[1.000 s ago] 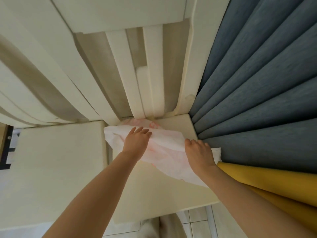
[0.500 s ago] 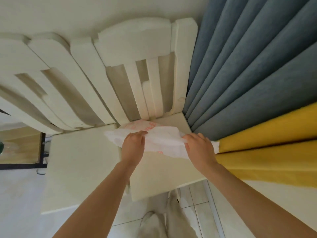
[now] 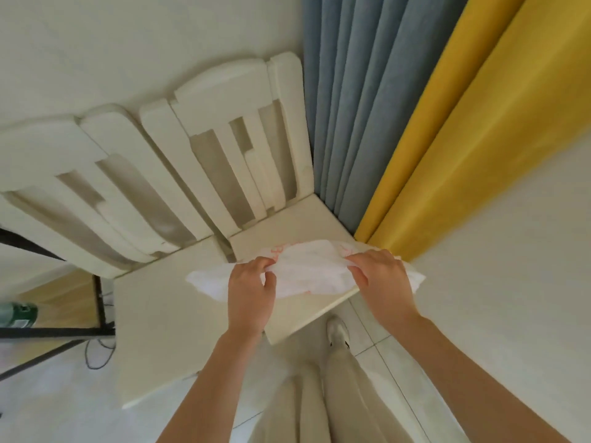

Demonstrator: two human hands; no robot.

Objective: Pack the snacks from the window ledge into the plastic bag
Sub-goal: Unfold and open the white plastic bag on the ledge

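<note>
Tighter-bunched plastic bag (image 3: 308, 271) | left hand (image 3: 251, 294), right hand (image 3: 382, 281) grip | chair (image 3: 224, 100), curtains (image 3: 355, 123) behind

Left hand (image 3: 251, 292): fingers are curled; plastic bag (image 3: 310, 273) is pinched.
Right hand (image 3: 380, 279): bag is pinched between thumb and fingers.
Forearms: both are extended forward.

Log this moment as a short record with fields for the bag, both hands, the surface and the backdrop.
bag: thin white plastic bag with red print, crumpled, over the cream flat surface
left hand: pinches the bag's left part
right hand: grips the bag's right part
snacks: none in view
backdrop: blue-grey pleated curtain, yellow curtain beside it
</note>
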